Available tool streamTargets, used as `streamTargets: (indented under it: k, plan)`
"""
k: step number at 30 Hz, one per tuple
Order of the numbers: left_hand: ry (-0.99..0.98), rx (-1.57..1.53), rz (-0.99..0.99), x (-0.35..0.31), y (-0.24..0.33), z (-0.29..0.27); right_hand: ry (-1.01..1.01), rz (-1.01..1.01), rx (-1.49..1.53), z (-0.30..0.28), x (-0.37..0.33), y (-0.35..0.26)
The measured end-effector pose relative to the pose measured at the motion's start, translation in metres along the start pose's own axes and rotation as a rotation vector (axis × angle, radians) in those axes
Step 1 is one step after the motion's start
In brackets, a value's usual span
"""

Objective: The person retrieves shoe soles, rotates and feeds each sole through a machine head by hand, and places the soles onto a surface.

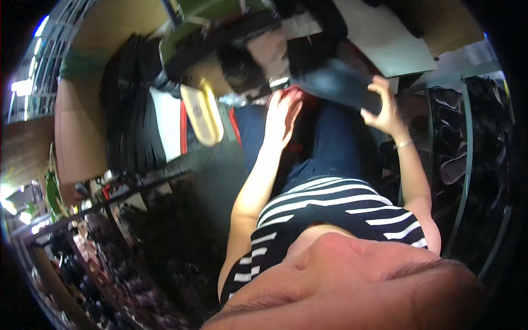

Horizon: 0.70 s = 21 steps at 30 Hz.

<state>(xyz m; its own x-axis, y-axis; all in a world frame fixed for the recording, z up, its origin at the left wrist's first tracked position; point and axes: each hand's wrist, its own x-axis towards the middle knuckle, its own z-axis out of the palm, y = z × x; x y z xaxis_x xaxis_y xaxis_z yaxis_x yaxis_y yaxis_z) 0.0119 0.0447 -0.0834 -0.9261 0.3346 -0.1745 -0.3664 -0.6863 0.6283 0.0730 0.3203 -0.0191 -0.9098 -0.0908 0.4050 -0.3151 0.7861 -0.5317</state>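
My right hand (386, 110) is curled at the near right end of a dark flat piece (338, 82), thumb and fingertips at its edge. Motion smears the piece, and I cannot tell its exact kind. Left of it, above my lap, my left hand (283, 116) has its fingers bent together at something red (297, 93). What those fingers grip is hidden. Just beyond them lies a work surface with a dark, blurred machine-like shape (239, 60).
To the left stand a yellow oval tray (201, 115) and a row of dark upright sheets (135, 115). A rack with shoe-sole-shaped pieces (454, 168) is close on the right. Another rack full of dark items (104, 264) stands at the lower left. A pale board (379, 41) is at the far right.
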Motion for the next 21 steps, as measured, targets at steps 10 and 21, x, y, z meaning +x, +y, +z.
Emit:
streamTargets:
  k: [10, 21]
  plan:
    - [0.103, 0.777, 0.237, -0.035, 0.052, 0.046, -0.659, 0.677, 0.757, 0.083, -0.059, -0.016]
    - [0.345, 1.183, 0.484, -0.044, 0.068, 0.032, -0.425, 0.646, 0.764, 0.046, -0.029, 0.017]
